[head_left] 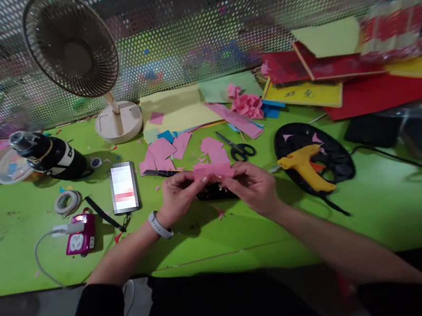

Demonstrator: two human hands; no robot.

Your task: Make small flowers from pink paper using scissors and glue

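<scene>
I read the clock from one pink strip (213,169), held over the near part of the green bench (215,237). Nearest me, at eight, one pale wristband (160,225) circles the left wrist. Both hands are clamped on the strip, left hand (178,192) at its nine o'clock end, right hand (255,185) at its three, a little apart from each other. Beneath it sits one dark object (214,193) I cannot identify. Between eight and nine I count one magenta power adapter (82,241); at nine, one tape roll (60,204) and one lit phone (123,185). At three, one yellow glue gun (303,165) lies on one black oval tray (339,145). Just past the hands, one pair of scissors (236,151) lies at two, and several flat pink pieces (161,150), overlapping too much for me to count, at ten. Farther on, I have one black bottle (54,158) between nine and ten, one fan (77,56) between ten and eleven, some crumpled pink paper (248,106) at one and one pile of red and yellow cards (305,94) at two. Farthest, at twelve, spans one perforated screen (180,40)
</scene>
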